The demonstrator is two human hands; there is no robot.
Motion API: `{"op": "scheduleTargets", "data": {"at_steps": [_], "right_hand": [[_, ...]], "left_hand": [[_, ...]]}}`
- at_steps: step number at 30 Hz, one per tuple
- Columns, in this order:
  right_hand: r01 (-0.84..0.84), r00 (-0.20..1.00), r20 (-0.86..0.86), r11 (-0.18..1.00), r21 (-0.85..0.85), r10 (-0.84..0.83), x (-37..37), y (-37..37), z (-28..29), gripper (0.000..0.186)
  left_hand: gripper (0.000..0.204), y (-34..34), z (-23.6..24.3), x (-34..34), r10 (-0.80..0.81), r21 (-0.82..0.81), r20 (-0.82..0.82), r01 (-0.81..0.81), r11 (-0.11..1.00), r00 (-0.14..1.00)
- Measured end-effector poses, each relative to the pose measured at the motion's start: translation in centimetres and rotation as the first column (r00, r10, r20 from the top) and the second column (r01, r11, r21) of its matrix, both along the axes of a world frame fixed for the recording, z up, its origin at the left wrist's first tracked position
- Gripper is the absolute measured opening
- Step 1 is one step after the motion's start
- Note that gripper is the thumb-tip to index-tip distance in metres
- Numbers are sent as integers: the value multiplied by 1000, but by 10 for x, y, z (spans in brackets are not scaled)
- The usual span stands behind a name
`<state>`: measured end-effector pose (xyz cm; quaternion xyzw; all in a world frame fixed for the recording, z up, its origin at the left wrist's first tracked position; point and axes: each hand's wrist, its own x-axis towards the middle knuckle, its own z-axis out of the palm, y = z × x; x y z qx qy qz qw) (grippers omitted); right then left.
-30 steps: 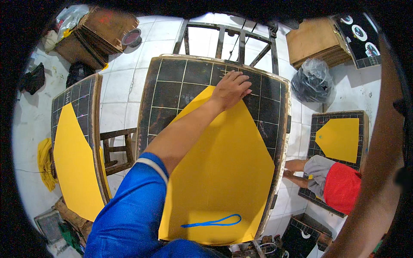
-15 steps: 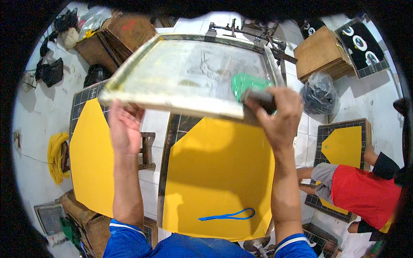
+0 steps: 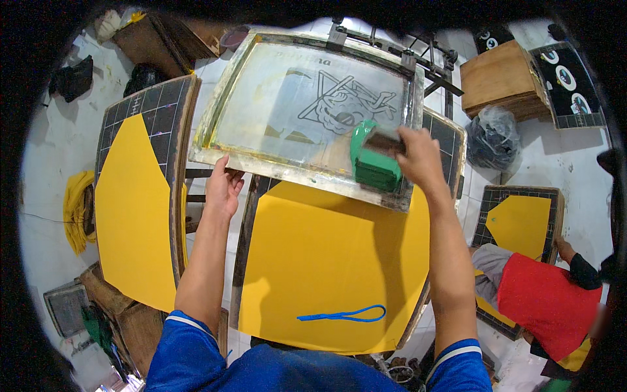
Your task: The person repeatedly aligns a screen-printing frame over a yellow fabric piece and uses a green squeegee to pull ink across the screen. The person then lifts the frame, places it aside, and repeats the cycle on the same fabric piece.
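A screen-printing frame point(image 3: 297, 175) with a pale mesh and a dark line drawing slants over the far part of a yellow sheet point(image 3: 326, 261). At its near left edge my left hand point(image 3: 225, 188) grips the rim, thumb up and fingers partly hidden beneath. My right hand point(image 3: 419, 155) is closed round the dark handle of a squeegee point(image 3: 384, 141), which rests at the mesh's near right corner. Green ink point(image 3: 363, 136) coats the mesh around and under the blade. Toward me on the yellow sheet lies a looped blue cord point(image 3: 343, 315).
Metal hinge clamps point(image 3: 405, 60) hold the frame's far side. Another yellow sheet point(image 3: 130, 222) lies on a gridded board at left. Stacked boards point(image 3: 499, 81) and a plastic bag point(image 3: 493, 140) stand at right. A person in a red shirt point(image 3: 545, 300) bends beside a smaller yellow sheet point(image 3: 522, 225).
The frame has turned so more of its mesh and drawing faces me. My left hand has shifted right with its edge. The squeegee stays in my right hand by the green ink.
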<state>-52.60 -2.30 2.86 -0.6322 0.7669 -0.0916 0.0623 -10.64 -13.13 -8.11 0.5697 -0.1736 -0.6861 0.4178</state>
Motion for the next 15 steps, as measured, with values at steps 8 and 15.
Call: {"op": "scheduleTargets", "data": {"at_steps": [8, 15], "right_hand": [[44, 998, 51, 997, 56, -47, -44, -64, -13, 40], [23, 999, 29, 999, -26, -22, -46, -77, -33, 39]], "left_hand": [[35, 0, -8, -2, -10, 13, 106, 9, 1000, 994], [37, 7, -7, -12, -30, 9, 285, 29, 1000, 958]]}}
